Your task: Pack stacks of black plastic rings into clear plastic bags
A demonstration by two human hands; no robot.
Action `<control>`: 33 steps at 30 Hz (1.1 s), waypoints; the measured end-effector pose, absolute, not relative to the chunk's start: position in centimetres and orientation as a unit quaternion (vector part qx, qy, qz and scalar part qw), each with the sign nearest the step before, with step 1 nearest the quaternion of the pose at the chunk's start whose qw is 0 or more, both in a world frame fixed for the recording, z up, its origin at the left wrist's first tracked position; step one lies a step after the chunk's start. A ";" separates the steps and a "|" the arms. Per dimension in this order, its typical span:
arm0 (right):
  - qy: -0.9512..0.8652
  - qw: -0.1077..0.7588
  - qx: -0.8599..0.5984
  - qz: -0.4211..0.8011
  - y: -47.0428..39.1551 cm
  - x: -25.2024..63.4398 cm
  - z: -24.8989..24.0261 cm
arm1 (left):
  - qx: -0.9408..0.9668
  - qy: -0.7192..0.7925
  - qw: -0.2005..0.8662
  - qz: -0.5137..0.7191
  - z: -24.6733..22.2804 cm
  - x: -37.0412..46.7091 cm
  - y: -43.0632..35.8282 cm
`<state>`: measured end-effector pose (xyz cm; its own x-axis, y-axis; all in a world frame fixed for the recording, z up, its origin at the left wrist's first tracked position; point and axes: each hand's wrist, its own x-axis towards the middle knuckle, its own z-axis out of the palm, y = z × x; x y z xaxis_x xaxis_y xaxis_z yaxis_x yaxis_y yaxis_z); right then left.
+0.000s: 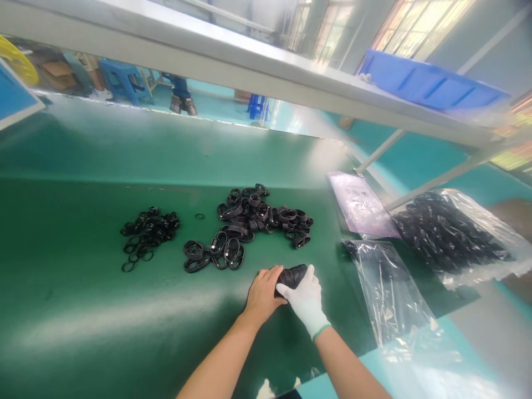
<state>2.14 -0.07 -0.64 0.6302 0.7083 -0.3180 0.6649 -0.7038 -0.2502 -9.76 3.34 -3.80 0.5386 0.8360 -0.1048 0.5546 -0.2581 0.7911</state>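
Note:
Between my two hands is a row of coiled black cables [291, 276], pressed together side by side just above or on the green table. My left hand [264, 292], bare, is wrapped round the left end of the row. On the right end, my right hand [305, 296] grips in a white glove with a green cuff edge. Beyond them lies a heap of coiled black cables [253, 216], with several loose coils [216, 252] at its near left side. A pile of small black rings [152, 230] sits further left, and one single ring [200, 216] lies apart.
On the right are a flat clear plastic bag [388, 293], a printed pale bag [361, 202] and a full bag of black items [453, 235]. A white shelf beam [233, 58] crosses above the green table [103, 310], bearing a blue bin [428, 83]. Blue stools and a person's legs show beyond.

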 end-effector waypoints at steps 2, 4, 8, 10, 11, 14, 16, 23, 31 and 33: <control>-0.381 0.059 -0.904 0.184 -0.1 1.7 -0.9 | 0.779 0.446 0.405 0.171 -3.9 -9.7 3.4; -0.377 0.060 -0.909 0.164 0.0 1.2 -1.0 | 0.785 0.441 0.399 0.171 -3.9 -9.7 3.5; -0.368 0.070 -0.915 0.149 0.8 0.4 -1.5 | 0.790 0.453 0.388 0.146 -4.2 -9.8 4.1; -0.347 0.080 -0.923 0.146 1.3 0.4 -2.0 | 0.794 0.457 0.377 0.138 -4.6 -9.7 4.5; -0.336 0.089 -0.927 0.142 1.6 0.4 -2.3 | 0.797 0.456 0.370 0.139 -4.9 -9.7 4.7; -0.319 0.112 -0.931 0.136 2.1 0.6 -2.7 | 0.809 0.449 0.350 0.147 -5.6 -9.7 4.8; -0.317 0.119 -0.931 0.139 2.3 0.8 -2.5 | 0.811 0.457 0.336 0.144 -5.8 -9.5 4.7; -0.271 0.261 -0.896 0.234 0.9 4.2 2.6 | 0.846 0.438 0.256 0.164 -0.1 -7.1 3.5; -0.112 0.582 -0.747 0.302 -16.2 15.6 6.1 | 0.862 0.278 0.371 0.205 5.9 3.0 -3.1; -0.050 0.604 -0.747 0.274 -21.4 18.1 4.1 | 0.885 0.232 0.353 0.197 4.1 7.4 -6.5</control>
<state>18.13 -21.44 4.10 0.8453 0.4048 -0.3488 -0.2567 -0.2649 -0.9295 7.37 -6.46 4.11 0.8152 0.5488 0.1854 0.2707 -0.6439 0.7156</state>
